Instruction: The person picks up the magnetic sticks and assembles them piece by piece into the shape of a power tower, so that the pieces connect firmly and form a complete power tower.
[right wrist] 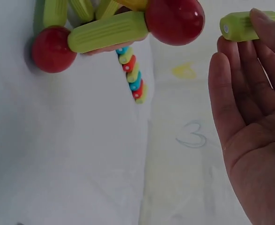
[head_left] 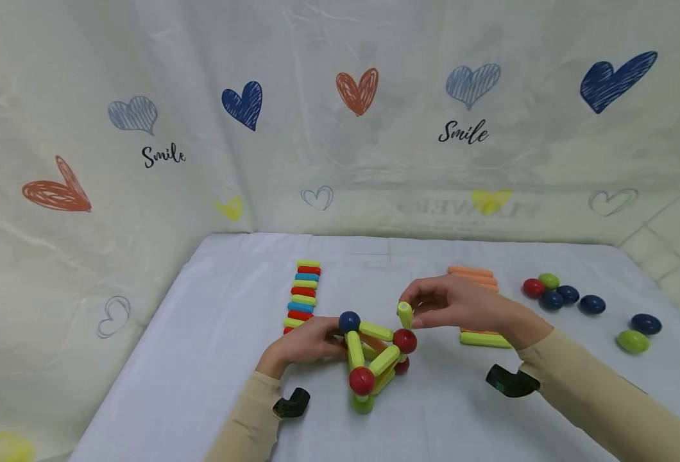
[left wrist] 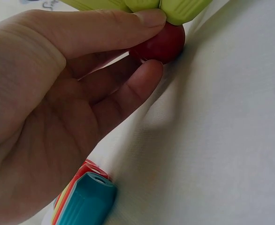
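A frame of green magnetic rods (head_left: 385, 360) joined by balls stands on the table between both hands. A blue ball (head_left: 349, 321) and a red ball (head_left: 405, 341) sit at its upper corners, with another red ball at the front and a green ball (head_left: 362, 403) below it. My left hand (head_left: 312, 340) holds the frame from the left; in the left wrist view its thumb and fingers grip a low red ball (left wrist: 163, 44). My right hand (head_left: 455, 305) pinches a loose green rod (head_left: 405, 314), held upright just above the right red ball.
A column of red, blue and green rods (head_left: 303, 291) lies behind the left hand. Orange rods (head_left: 471, 272) and a green rod (head_left: 484, 339) lie behind the right hand. Several loose balls (head_left: 592, 305) rest at the right. A white printed sheet (head_left: 340, 154) hangs behind the table.
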Available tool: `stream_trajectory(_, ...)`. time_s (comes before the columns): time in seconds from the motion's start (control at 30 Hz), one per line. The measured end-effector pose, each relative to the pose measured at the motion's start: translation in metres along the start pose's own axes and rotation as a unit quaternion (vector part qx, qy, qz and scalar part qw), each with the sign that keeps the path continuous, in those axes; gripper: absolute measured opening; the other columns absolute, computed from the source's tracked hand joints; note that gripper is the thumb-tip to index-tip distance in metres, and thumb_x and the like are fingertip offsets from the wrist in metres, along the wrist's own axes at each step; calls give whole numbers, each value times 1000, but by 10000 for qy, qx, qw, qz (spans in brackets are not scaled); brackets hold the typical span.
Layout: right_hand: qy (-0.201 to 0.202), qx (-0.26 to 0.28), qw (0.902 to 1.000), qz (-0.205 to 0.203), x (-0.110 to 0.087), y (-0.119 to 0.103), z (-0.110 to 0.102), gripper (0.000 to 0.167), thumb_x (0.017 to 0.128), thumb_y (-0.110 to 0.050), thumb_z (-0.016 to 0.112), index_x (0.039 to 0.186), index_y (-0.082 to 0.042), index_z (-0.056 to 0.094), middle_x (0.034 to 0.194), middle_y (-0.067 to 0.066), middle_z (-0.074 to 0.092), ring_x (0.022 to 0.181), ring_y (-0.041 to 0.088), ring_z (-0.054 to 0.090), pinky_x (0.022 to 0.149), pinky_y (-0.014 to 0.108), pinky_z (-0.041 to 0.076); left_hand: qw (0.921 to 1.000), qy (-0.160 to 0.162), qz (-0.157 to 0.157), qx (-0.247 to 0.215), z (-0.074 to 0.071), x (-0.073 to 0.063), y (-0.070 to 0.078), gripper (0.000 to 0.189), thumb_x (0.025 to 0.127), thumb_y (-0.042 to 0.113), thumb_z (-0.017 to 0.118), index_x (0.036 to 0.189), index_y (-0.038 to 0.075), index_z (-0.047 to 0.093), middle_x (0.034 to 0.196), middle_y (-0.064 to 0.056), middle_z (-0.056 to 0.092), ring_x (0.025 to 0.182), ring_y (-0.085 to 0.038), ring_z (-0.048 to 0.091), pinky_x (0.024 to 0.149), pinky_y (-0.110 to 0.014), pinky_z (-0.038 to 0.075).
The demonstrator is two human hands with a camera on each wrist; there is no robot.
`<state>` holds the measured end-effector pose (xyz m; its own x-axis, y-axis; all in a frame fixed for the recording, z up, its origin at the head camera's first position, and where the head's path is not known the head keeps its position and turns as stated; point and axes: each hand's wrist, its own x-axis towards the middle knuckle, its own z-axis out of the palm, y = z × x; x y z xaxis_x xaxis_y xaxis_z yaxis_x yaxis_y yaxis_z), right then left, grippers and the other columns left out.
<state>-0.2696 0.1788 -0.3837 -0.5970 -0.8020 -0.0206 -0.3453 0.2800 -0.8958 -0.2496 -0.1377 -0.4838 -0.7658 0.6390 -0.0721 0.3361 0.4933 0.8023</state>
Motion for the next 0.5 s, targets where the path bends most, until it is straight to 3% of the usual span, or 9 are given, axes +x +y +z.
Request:
stream_trajectory(0.2, -52, 264, 9990, -357, -7, 8, 7, 24, 93, -10, 66, 117, -10, 62, 108, 10, 66, 101, 25, 66, 87, 37, 55, 10000, -2, -16, -6, -1, 0, 0, 32, 88, 12, 73, 119, 17, 66, 108, 9, 66, 96, -7, 60, 87, -22, 51)
stream_trajectory(0.5, -135, 601, 9968, -510, -5, 14, 15, 24, 94, -6, 64, 118, -8, 61, 110, 13, 64, 102, 29, 65, 88, 39, 55, 10000, -61, -29, 37, -3, -2, -1, 29, 89, 11, 72, 117, 19, 66, 106, 10, 65, 97, -9, 59, 88, -24, 50)
